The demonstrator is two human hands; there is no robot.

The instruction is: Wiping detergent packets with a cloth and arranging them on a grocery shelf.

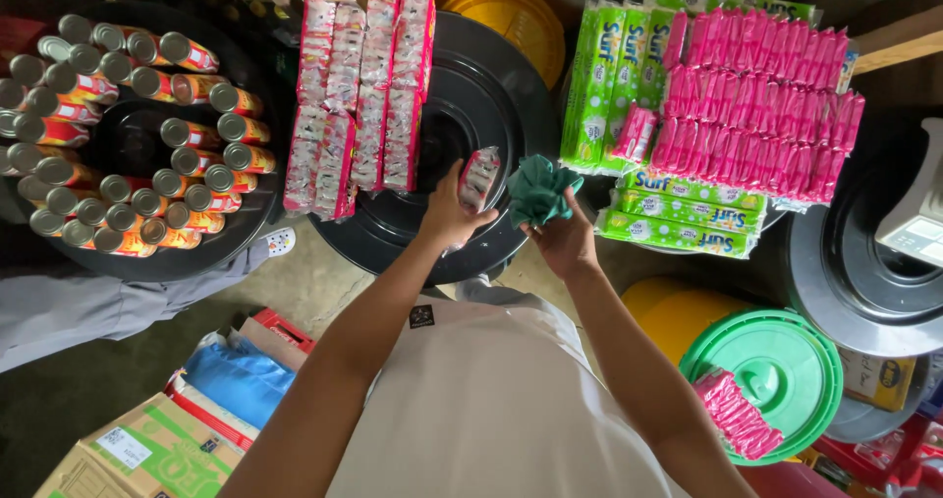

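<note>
My left hand (450, 213) grips a small red-and-white packet (479, 178) over a black round lid (491, 95). Beside it, my right hand (564, 240) holds a crumpled teal cloth (538, 191), which touches or nearly touches the packet. Rows of the same red-and-white packets (359, 95) lie stacked on the left part of that black lid, just beyond my left hand.
Many tin cans (118, 135) lie on a black lid at left. Green sachet strips (678, 213) and pink sachet strips (756, 105) are piled at right. A green bucket lid (786, 360) carries pink sachets (737, 415). A grey scale (918, 213) stands far right; cardboard boxes (147, 449) lie lower left.
</note>
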